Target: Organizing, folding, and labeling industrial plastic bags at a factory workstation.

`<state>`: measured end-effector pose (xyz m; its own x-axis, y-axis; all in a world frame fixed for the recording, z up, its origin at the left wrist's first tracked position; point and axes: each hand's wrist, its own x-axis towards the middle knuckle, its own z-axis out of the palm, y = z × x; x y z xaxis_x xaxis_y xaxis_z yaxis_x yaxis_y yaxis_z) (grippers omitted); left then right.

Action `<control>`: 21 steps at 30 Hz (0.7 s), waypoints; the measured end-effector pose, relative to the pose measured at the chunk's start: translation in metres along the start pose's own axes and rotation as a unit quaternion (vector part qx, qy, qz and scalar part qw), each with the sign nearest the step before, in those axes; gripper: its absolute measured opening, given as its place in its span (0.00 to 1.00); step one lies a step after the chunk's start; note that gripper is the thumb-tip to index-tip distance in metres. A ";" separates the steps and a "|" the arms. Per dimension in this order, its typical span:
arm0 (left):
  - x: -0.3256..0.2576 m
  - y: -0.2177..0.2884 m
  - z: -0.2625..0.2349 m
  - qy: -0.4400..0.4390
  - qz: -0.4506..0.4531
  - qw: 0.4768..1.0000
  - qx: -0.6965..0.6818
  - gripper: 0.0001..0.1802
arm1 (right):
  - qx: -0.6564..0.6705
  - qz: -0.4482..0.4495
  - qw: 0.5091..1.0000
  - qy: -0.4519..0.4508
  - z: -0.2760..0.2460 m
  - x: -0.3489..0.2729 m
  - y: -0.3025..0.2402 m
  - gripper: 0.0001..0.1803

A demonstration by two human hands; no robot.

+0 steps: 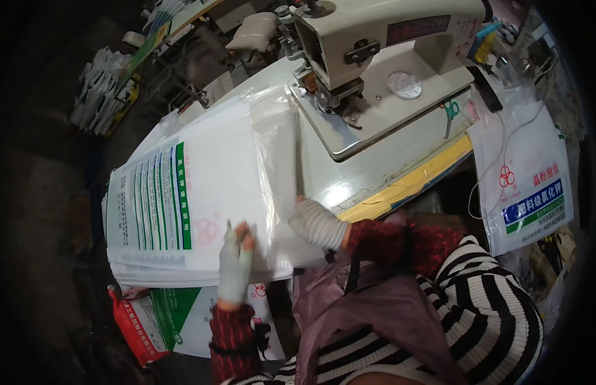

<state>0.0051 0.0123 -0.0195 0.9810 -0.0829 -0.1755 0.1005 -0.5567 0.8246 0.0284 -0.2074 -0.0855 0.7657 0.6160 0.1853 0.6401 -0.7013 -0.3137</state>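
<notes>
A thick stack of white printed sacks lies on the sewing table, with a clear plastic strip along its right side. My left hand, in a pale fingerless glove, is over the near edge of the stack. Its fingertips point away from me, a little bent and apart, with nothing seen between them. At the stack's near right side, my right hand, in a striped glove, has its fingers curled together at the clear plastic edge of a sack. Its fingertips are partly hidden. Beyond my hands stands a cream sewing machine.
Green-handled scissors and a clear round disc lie by the machine. Yellow tape lines the table edge. A printed plastic sack hangs at the right. More bags lie below the stack. A bundle stands far left.
</notes>
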 end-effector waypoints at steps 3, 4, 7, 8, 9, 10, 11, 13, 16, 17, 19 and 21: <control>0.054 0.070 0.035 -0.140 -0.125 0.982 0.026 0.25 | 0.137 0.033 0.989 -0.047 -0.017 0.015 -0.034 0.12; 0.067 0.063 0.038 -0.133 -0.126 0.983 0.026 0.25 | 0.137 0.026 0.989 -0.048 -0.025 0.015 -0.036 0.12; 0.104 0.005 0.044 -0.048 -0.021 0.977 0.205 0.23 | 0.257 0.033 0.965 -0.048 -0.037 0.010 -0.034 0.11; 0.108 -0.010 0.040 -0.039 -0.027 0.967 0.250 0.20 | 0.257 0.029 0.965 -0.050 -0.039 0.006 -0.022 0.11; 0.106 -0.012 0.039 -0.031 -0.034 0.954 0.296 0.18 | 0.309 -0.023 0.950 -0.027 -0.041 0.006 -0.005 0.11; 0.101 -0.015 0.039 -0.028 -0.038 0.954 0.297 0.18 | 0.359 -0.076 0.930 -0.004 -0.046 0.012 0.009 0.13; 0.095 0.001 0.046 -0.017 0.020 0.933 0.360 0.16 | 0.227 -0.056 0.967 0.102 -0.063 0.022 0.023 0.13; 0.083 0.040 0.050 -0.032 0.085 0.882 0.463 0.13 | 0.028 -0.074 0.954 0.289 -0.084 0.056 0.041 0.11; 0.063 0.071 0.023 -0.027 0.169 0.835 0.523 0.14 | -0.055 -0.148 0.956 0.246 -0.048 0.125 0.080 0.07; 0.061 0.077 0.006 -0.025 0.199 0.824 0.530 0.14 | -0.082 -0.163 0.977 0.114 -0.048 0.145 0.099 0.06; 0.041 0.090 -0.049 0.005 0.217 0.804 0.554 0.17 | -0.064 -0.106 0.987 0.099 -0.074 0.167 0.086 0.06; 0.050 0.078 -0.092 0.051 0.106 0.781 0.613 0.15 | -0.035 -0.051 0.996 0.068 -0.080 0.178 0.065 0.06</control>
<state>0.0769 0.0407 0.0855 0.9685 -0.2488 -0.0092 -0.2388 -0.9177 -0.3176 0.2114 -0.1720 0.0013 0.6950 0.6341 0.3388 0.7141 -0.6636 -0.2230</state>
